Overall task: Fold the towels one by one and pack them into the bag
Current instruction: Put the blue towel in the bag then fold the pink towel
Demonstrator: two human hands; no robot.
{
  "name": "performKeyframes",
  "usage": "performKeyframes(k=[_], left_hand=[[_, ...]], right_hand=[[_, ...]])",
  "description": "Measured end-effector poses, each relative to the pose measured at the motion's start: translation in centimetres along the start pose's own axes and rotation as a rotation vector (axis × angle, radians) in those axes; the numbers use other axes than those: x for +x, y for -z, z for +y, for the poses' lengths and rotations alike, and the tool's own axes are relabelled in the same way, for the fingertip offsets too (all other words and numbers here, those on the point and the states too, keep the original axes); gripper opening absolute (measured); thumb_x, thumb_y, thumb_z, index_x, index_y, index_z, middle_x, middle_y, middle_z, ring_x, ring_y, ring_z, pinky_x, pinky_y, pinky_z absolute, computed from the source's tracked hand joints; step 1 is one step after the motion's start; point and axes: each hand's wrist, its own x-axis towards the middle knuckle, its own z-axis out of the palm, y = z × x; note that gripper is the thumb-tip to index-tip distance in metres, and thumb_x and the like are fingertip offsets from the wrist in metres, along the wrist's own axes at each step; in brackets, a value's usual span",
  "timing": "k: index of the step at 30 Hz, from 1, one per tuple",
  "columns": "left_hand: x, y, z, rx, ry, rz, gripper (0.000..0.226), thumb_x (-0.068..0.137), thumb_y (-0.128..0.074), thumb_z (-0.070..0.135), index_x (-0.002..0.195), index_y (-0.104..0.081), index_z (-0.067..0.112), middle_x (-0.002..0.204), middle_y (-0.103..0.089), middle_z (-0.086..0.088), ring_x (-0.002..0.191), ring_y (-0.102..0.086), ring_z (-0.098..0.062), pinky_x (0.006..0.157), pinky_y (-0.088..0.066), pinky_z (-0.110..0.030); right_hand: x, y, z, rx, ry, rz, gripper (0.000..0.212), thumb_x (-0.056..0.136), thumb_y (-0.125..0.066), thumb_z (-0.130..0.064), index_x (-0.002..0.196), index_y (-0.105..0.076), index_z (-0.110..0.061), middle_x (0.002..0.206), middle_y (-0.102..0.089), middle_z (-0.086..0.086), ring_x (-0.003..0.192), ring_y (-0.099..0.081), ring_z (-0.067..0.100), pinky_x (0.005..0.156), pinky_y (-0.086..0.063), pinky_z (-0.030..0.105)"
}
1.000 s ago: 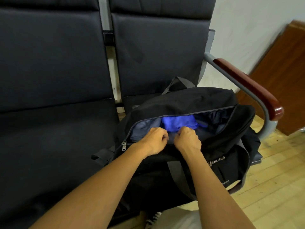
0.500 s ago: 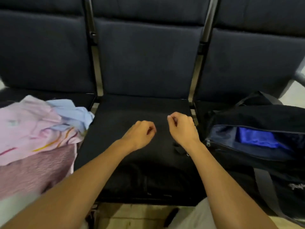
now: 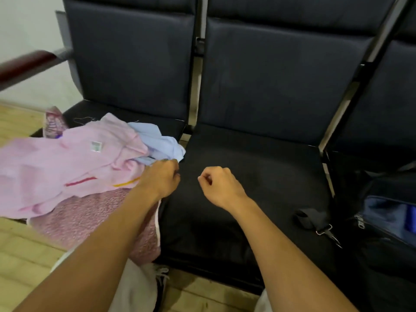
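My left hand [image 3: 161,179] reaches the towels [image 3: 67,167] at left of frame, fingers curled at the blue one's [image 3: 162,144] edge (grip unclear); right hand [image 3: 219,186] clenched, empty. I'd pinch one corner only, lifting clear. Bag [image 3: 391,221] waits lower right.

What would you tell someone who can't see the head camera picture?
The left hand reaches a blue towel on a pink towel pile. The right hand hovers curled over the seat; the open bag sits far right.
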Motion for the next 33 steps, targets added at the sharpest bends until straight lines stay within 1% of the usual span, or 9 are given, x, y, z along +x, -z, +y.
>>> performKeyframes(k=[6,11,18,21,24,26,28,30,33], left_hand=[[1.0,1.9,-3.6,0.275,0.193,0.016,0.044,0.098,-0.045,0.037,0.136,-0.046,0.016,0.142,-0.033,-0.011,0.131,-0.029,-0.031,0.102,-0.032,-0.046],[0.9,2.1,-6.6,0.250,0.260,-0.155,0.047,0.097,-0.042,0.033,0.141,-0.043,0.016,0.155,-0.022,-0.004,0.144,-0.015,-0.024,0.111,-0.022,-0.048],[1.0,2.2,-8.2,0.088,0.176,0.059,0.029,0.098,-0.044,0.017,0.125,-0.054,0.013,0.135,-0.051,-0.003,0.127,-0.042,-0.022,0.098,-0.027,-0.041],[1.3,2.8,-8.0,-0.022,0.101,0.169,0.029,0.093,-0.050,0.005,0.113,-0.068,0.016,0.118,-0.066,-0.005,0.115,-0.055,-0.026,0.091,-0.029,-0.033],[0.9,3.6,-7.4,-0.330,0.019,0.142,0.021,0.088,-0.057,-0.001,0.093,-0.074,0.011,0.096,-0.072,-0.010,0.094,-0.066,-0.026,0.083,-0.046,-0.028],[0.5,3.8,-7.1,-0.532,-0.057,0.038,0.020,0.086,-0.062,-0.003,0.084,-0.072,0.014,0.088,-0.073,-0.003,0.087,-0.068,-0.017,0.086,-0.053,-0.032],[0.2,3.9,-6.5,-0.670,-0.132,-0.061,0.016,0.085,-0.067,0.000,0.080,-0.071,0.015,0.082,-0.073,0.001,0.083,-0.070,-0.013,0.088,-0.056,-0.035],[0.1,4.0,-6.1,-0.758,-0.157,-0.082,0.013,0.084,-0.072,0.005,0.082,-0.070,0.018,0.080,-0.073,0.003,0.082,-0.070,-0.013,0.086,-0.056,-0.031],[0.2,3.8,-6.1,-0.741,-0.134,-0.013,0.015,0.081,-0.077,0.018,0.087,-0.065,0.023,0.079,-0.068,0.005,0.078,-0.065,-0.011,0.078,-0.054,-0.027]], right_hand=[[1.8,-2.5,-1.9,-0.044,0.042,-0.041,0.015,0.100,-0.053,-0.030,0.103,-0.064,-0.022,0.096,-0.067,0.001,0.088,-0.064,0.023,0.078,-0.056,0.045],[3.1,-4.3,-3.7,-0.055,0.096,-0.029,0.016,0.100,-0.049,-0.027,0.104,-0.064,-0.021,0.097,-0.067,0.003,0.085,-0.063,0.024,0.074,-0.055,0.042],[4.4,-7.4,-6.1,0.004,0.198,0.032,0.019,0.100,-0.048,-0.022,0.116,-0.059,-0.018,0.102,-0.063,0.004,0.088,-0.061,0.025,0.070,-0.052,0.039],[4.8,-8.3,-6.6,0.059,0.240,0.080,0.040,0.099,-0.053,-0.020,0.137,-0.044,-0.023,0.124,-0.053,0.005,0.106,-0.057,0.023,0.079,-0.054,0.044],[5.1,-9.1,-6.9,0.183,0.234,0.102,0.059,0.096,-0.058,-0.018,0.147,-0.033,-0.031,0.136,-0.043,0.001,0.118,-0.051,0.020,0.087,-0.053,0.042],[5.3,-9.3,-6.9,0.273,0.238,0.110,0.054,0.094,-0.061,-0.015,0.142,-0.042,-0.029,0.132,-0.043,0.000,0.114,-0.052,0.017,0.085,-0.053,0.037],[5.5,-9.1,-7.0,0.325,0.217,0.119,0.031,0.092,-0.061,-0.007,0.121,-0.061,-0.018,0.118,-0.050,0.002,0.098,-0.056,0.015,0.078,-0.053,0.032],[5.8,-8.8,-6.8,0.340,0.151,0.143,0.014,0.092,-0.057,-0.002,0.099,-0.068,-0.008,0.100,-0.057,0.004,0.080,-0.055,0.010,0.067,-0.050,0.025],[6.1,-8.7,-6.4,0.379,0.031,0.194,0.019,0.091,-0.050,0.003,0.079,-0.065,0.001,0.071,-0.057,0.003,0.059,-0.048,0.009,0.050,-0.040,0.028]])
